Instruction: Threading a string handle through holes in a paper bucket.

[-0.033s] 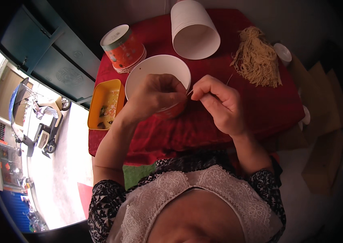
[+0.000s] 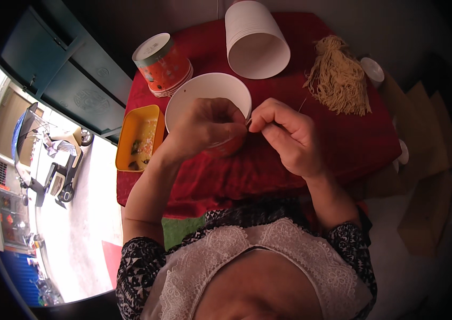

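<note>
Nothing moved since earlier: left hand (image 2: 207, 125) grips paper cup (image 2: 204, 96), right hand (image 2: 284, 133) pinches needle (image 2: 301, 104); tassel bundle (image 2: 338, 77) at 1 o'clock unattached.

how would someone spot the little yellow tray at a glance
Start at the red cloth covering the table, then go to its left edge beside the left hand. The yellow tray lies there: the only rectangular, open-topped container among round paper cups.

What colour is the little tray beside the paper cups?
The small tray is yellow-orange, left of the white cup the hands are working on; the head view shows it plainly.
</note>
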Demonstrator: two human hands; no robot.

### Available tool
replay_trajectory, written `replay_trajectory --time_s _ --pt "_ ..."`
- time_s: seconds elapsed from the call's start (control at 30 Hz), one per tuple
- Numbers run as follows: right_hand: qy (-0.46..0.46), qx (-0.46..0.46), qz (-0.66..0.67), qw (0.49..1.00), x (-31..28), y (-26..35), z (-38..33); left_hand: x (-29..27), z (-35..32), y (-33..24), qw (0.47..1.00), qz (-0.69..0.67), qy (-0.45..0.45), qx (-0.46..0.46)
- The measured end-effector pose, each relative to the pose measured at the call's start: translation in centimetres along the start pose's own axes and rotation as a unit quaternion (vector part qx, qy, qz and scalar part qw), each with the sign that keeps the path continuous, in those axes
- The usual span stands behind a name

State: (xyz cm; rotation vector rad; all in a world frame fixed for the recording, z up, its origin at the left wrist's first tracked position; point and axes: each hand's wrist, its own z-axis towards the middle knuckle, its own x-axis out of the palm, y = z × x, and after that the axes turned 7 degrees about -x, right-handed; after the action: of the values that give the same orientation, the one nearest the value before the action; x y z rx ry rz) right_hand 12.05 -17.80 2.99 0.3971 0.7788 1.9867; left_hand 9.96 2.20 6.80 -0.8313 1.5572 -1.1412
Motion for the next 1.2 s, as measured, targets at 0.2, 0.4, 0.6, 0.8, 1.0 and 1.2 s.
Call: replay_trajectory --time_s 0.2,0.4,0.6,0.8,1.0,1.2 --pt "0.055 0.014 -0.043 0.997 -0.1 0.3 1.2 -0.2 0.3 0.3 1.000 0.025 0.015 0.012" --pt "0.000 -0.038 -0.229 0.973 0.0 -1.4 0.5 -0.1 0.2 -0.3 0.999 -0.010 -0.002 -0.039" --pt "0.006 -0.052 -0.242 0.969 1.0 -1.8 0.4 -0.3 0.3 0.1 0.997 -0.056 0.013 -0.047" --pt "-0.021 -0.056 -0.245 0.968 1.5 -2.1 0.2 -0.1 0.3 -0.5 0.997 -0.036 -0.009 -0.065" --pt "-0.022 -0.070 -0.251 0.965 2.2 -1.8 -0.6 -0.2 0.4 -0.2 0.995 -0.069 -0.018 -0.071" --pt "-0.025 -0.103 -0.238 0.966 2.0 -2.3 -0.6 -0.1 0.6 0.4 0.997 -0.054 -0.014 -0.046"
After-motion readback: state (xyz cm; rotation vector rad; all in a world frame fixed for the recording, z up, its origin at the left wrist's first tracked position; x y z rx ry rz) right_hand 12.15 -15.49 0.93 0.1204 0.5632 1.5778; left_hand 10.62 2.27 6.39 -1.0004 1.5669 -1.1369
